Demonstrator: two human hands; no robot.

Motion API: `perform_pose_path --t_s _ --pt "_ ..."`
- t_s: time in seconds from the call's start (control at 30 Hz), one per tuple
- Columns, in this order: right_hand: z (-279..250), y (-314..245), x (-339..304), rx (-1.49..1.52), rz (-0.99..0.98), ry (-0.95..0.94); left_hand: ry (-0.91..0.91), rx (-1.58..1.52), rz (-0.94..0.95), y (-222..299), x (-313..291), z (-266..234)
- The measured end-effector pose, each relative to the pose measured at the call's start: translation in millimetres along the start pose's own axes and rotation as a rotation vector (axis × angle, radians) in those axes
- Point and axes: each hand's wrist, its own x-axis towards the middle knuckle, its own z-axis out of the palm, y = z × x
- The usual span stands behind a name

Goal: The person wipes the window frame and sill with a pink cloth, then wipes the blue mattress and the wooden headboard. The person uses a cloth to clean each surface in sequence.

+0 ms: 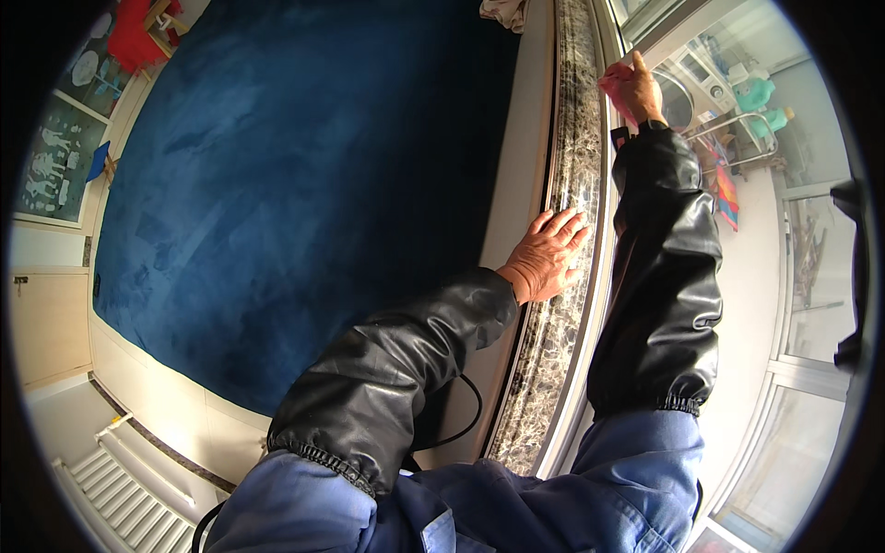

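My left hand (pixel 546 257) lies flat on the brown marbled stone windowsill (pixel 577 120), its fingers stretched out and apart. Farther away, at the window frame (pixel 678 32), my right hand (pixel 643 92) is closed around a pinkish-red cloth (pixel 616 88). The cloth bunches out on the left side of the fingers, close to the frame and glass. Black shiny sleeve covers reach over both forearms, above blue work clothes.
A large dark blue cover (pixel 304 184) spreads out left of the sill. A white radiator (pixel 129 493) stands at the lower left. Beyond the window are a washing machine (pixel 701 83), green bottles (pixel 756 94) and a metal rack (pixel 737 138). Some beige fabric (pixel 504 13) lies at the sill's far end.
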Motion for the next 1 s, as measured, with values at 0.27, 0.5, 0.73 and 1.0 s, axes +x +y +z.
perform_pose_path --t_s 0.27,0.5,0.73,1.0 --pt "70.8 -10.2 -105.7 -0.334 -0.080 -0.054 -0.136 0.056 -0.007 4.9 -1.7 -15.8" --pt "70.9 6.7 -166.2 -0.354 -0.316 -0.168 0.062 -0.100 -0.007 3.5 -7.6 -10.9" --pt "77.3 26.7 -148.7 -0.380 -0.464 -0.227 0.065 -0.027 -0.010 3.1 -9.3 -6.9" --pt "75.6 38.6 -144.6 -0.262 -0.542 -0.263 0.027 -0.014 -0.021 4.8 -6.3 -7.8"
